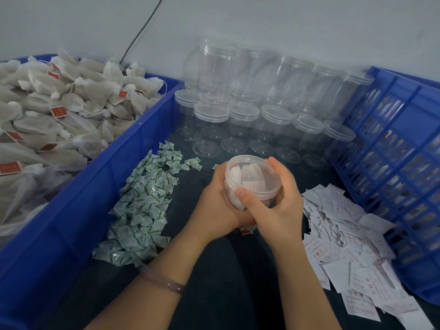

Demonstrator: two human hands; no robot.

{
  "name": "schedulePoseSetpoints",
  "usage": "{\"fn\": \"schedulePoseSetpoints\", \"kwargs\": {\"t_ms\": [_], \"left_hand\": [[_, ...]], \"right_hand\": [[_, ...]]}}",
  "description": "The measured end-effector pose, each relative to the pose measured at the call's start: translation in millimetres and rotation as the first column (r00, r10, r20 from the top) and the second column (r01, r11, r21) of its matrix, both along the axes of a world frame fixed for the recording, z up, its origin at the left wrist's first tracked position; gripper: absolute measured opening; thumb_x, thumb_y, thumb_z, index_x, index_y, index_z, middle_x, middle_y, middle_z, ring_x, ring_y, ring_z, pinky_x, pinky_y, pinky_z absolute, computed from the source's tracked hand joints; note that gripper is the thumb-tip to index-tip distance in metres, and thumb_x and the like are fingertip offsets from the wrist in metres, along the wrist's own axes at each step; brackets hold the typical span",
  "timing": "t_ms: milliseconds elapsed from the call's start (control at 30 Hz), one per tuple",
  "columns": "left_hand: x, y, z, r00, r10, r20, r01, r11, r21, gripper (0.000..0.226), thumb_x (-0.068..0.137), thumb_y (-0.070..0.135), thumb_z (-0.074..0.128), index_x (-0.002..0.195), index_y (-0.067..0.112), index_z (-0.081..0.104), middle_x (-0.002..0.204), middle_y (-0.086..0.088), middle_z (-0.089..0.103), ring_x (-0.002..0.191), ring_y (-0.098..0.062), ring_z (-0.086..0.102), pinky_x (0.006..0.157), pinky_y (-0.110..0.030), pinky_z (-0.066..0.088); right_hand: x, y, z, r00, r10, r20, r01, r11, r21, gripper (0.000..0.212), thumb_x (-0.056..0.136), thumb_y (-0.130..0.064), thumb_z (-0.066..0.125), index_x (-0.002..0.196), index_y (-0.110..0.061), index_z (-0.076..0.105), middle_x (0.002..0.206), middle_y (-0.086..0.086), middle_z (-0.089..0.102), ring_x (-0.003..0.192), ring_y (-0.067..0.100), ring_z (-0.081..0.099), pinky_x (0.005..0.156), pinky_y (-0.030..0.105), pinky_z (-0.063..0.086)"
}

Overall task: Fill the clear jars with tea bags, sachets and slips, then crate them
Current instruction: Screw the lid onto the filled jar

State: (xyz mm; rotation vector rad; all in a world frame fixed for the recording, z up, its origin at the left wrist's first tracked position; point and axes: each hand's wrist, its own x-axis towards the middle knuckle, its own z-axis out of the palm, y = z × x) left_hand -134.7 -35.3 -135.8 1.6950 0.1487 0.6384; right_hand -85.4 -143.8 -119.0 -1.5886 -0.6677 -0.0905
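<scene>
A clear jar [252,177] with a clear lid on top and white tea bags inside is held above the dark table, centre. My left hand [215,206] wraps round the jar's body from the left. My right hand [277,198] grips the lid rim, thumb on the near edge. Green-and-white sachets [142,206] lie in a pile to the left. White printed slips [350,239] are heaped to the right. Tea bags [47,120] with red tags fill the blue bin on the left.
Several empty lidded clear jars [262,110] are stacked in two tiers against the back wall. A blue slatted crate [404,148] holding filled jars stands on the right. The blue bin's wall [95,191] borders the left side. A black cable [142,27] runs up the wall.
</scene>
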Motion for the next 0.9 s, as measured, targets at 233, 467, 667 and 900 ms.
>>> {"fn": "schedulePoseSetpoints", "kwargs": {"t_ms": [233, 467, 667, 900], "left_hand": [[-4.8, 4.2, 5.3, 0.997, -0.067, 0.026, 0.065, 0.997, 0.044, 0.077, 0.050, 0.029, 0.080, 0.117, 0.041, 0.044, 0.113, 0.037, 0.054, 0.108, 0.012, 0.056, 0.082, -0.004, 0.043], [3.5, -1.7, 1.5, 0.999, -0.028, 0.038, 0.027, 0.999, 0.030, 0.080, 0.058, 0.014, 0.086, 0.128, 0.024, 0.050, 0.118, 0.019, 0.060, 0.110, -0.002, 0.060, 0.089, -0.021, 0.051], [1.1, -9.5, -0.3, 0.998, 0.035, -0.044, -0.035, 0.999, 0.007, 0.071, 0.057, 0.042, 0.080, 0.116, 0.057, 0.043, 0.114, 0.033, 0.059, 0.104, 0.008, 0.060, 0.085, -0.019, 0.052], [6.9, -2.6, 0.3, 0.998, -0.038, -0.043, 0.039, 0.998, 0.040, 0.076, 0.065, 0.004, 0.084, 0.132, 0.013, 0.048, 0.119, 0.008, 0.064, 0.108, -0.006, 0.063, 0.092, -0.030, 0.054]], "right_hand": [[-0.7, -0.2, 2.5, 1.000, 0.013, -0.024, -0.014, 0.999, -0.043, 0.090, 0.045, -0.051, 0.082, 0.127, -0.040, 0.045, 0.122, -0.027, 0.057, 0.115, -0.008, 0.055, 0.093, 0.014, 0.047], [1.3, -1.9, 7.0, 0.999, -0.012, -0.045, 0.008, 0.997, -0.078, 0.099, 0.052, -0.038, 0.082, 0.141, -0.025, 0.042, 0.113, -0.034, 0.054, 0.106, -0.024, 0.050, 0.083, -0.001, 0.039], [-8.3, 4.0, 6.4, 0.988, -0.134, -0.072, 0.128, 0.988, -0.082, 0.097, 0.049, -0.046, 0.079, 0.138, -0.034, 0.043, 0.125, -0.023, 0.052, 0.116, -0.009, 0.050, 0.091, 0.009, 0.040], [-5.6, 2.6, 9.5, 0.992, -0.080, -0.093, 0.073, 0.995, -0.069, 0.113, 0.037, -0.058, 0.079, 0.140, -0.040, 0.037, 0.126, -0.033, 0.045, 0.118, -0.014, 0.046, 0.089, 0.004, 0.038]]}}
